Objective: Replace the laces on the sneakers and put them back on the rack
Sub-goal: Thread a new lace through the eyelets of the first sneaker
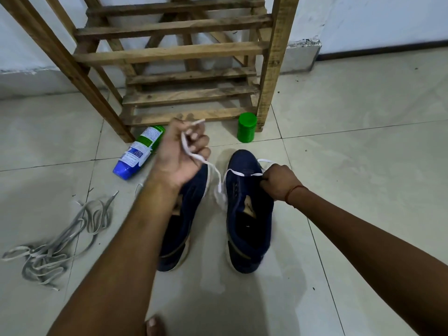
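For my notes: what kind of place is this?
Likely a home corner or entryway: a tiled floor, a rough wooden rack against a white wall, and navy sneakers before it.

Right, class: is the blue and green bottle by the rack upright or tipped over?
Tipped over: the bottle lies on its side on the floor, label showing.

One head-worn wide-angle view, facing forward and down, close over the left hand and right hand; rack beyond the hands.
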